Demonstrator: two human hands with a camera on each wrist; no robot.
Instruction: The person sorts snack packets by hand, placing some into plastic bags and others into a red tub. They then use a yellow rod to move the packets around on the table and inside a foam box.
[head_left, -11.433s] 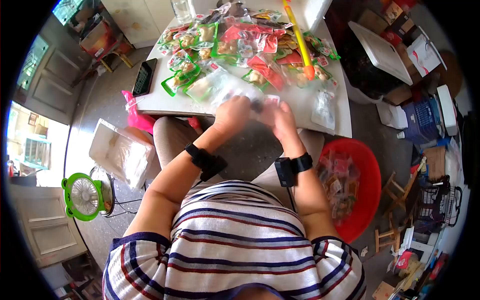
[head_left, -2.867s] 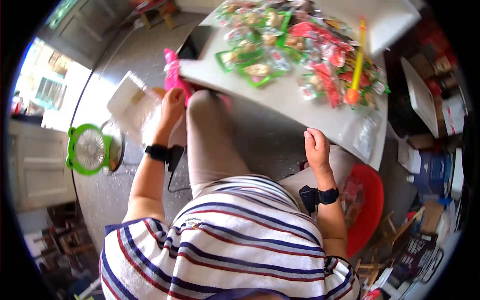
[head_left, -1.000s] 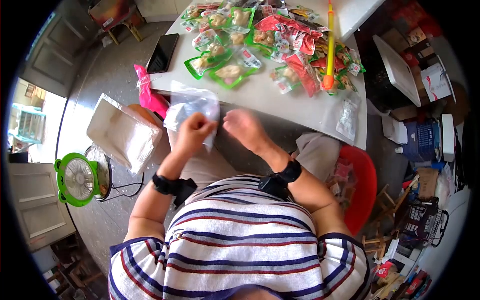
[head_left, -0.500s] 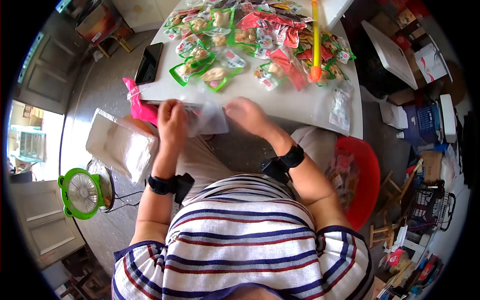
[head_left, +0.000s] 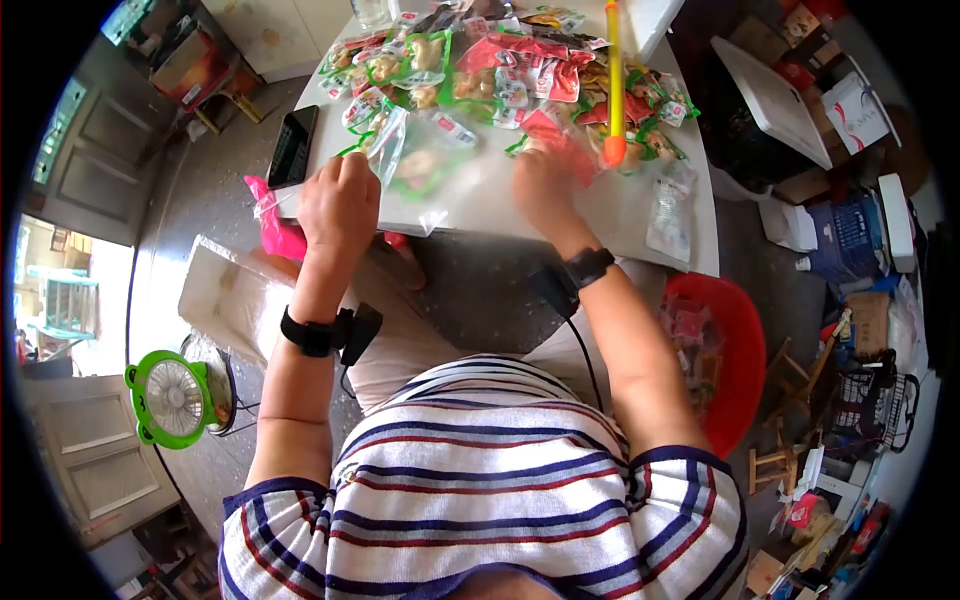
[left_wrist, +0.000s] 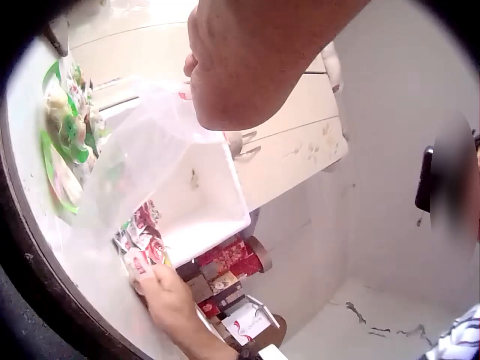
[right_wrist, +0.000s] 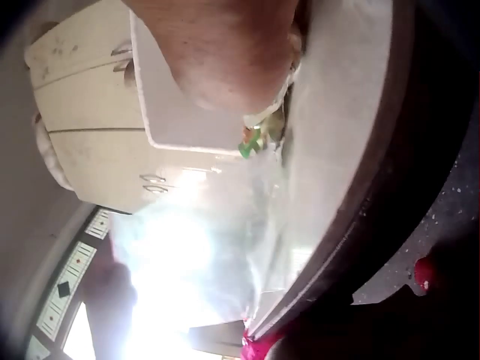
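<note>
My left hand point(head_left: 340, 205) grips a clear plastic bag point(head_left: 390, 150) by its upper part, and the bag hangs over the table's front edge. In the left wrist view the bag point(left_wrist: 139, 161) spreads out thin and wide below that hand. At the front of the pile, my blurred right hand point(head_left: 545, 195) reaches down beside a red snack packet point(head_left: 562, 145). Seen from the left wrist, its thumb and fingers pinch a small packet point(left_wrist: 139, 262) with red print. A green-edged packet point(head_left: 415, 175) of pale food shows through the bag.
Many sealed packets point(head_left: 480, 80) cover the back of the white table. A yellow stick with an orange tip point(head_left: 615, 110), a phone point(head_left: 293, 147) and a clear bag point(head_left: 670, 215) lie there too. A red basin point(head_left: 740, 380) with packets stands at right, a foam box point(head_left: 225, 300) at left.
The left hand has raised the plastic bag from near my lap to above the table's front. The right hand has left the bag's side and moved forward and right to the packets.
</note>
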